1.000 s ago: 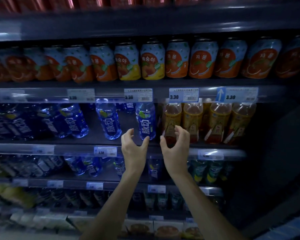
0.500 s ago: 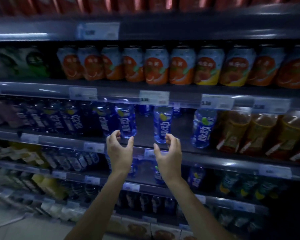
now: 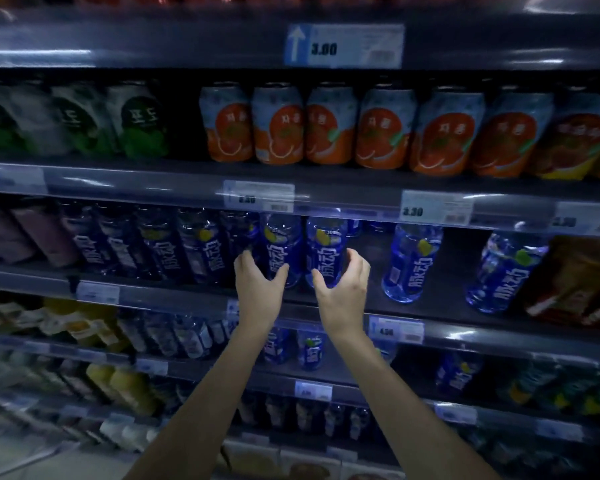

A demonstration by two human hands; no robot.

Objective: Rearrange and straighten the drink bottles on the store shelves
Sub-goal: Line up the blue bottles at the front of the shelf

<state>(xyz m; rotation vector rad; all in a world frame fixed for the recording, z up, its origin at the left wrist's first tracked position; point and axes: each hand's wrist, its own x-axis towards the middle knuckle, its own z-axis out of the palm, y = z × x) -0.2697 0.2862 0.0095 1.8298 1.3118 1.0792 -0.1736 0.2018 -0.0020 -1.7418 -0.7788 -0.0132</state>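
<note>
- Head view: both bare arms reach up to the middle shelf (image 3: 430,308) of a dim store rack
- Left hand (image 3: 258,284): fingers spread and curled around the left flank of a blue bottle (image 3: 279,249); thumb lies on the lower front of its label; grip is loose, not clenched
- Right hand (image 3: 343,285): fingers wrap the right side of the second blue bottle (image 3: 326,247), thumb on its lower front; partly closed around it
- The two bottles stand upright, side by side, almost touching, at the shelf's front edge
- To their left: a tight row of dark blue bottles (image 3: 160,244)
- To their right: two more blue bottles (image 3: 413,261), well apart, then amber bottles (image 3: 582,278)
- Shelf above: orange cans (image 3: 329,126) in a row, green-white cans (image 3: 132,123) at left
- Price tags (image 3: 437,207) sit along the shelf rails
</note>
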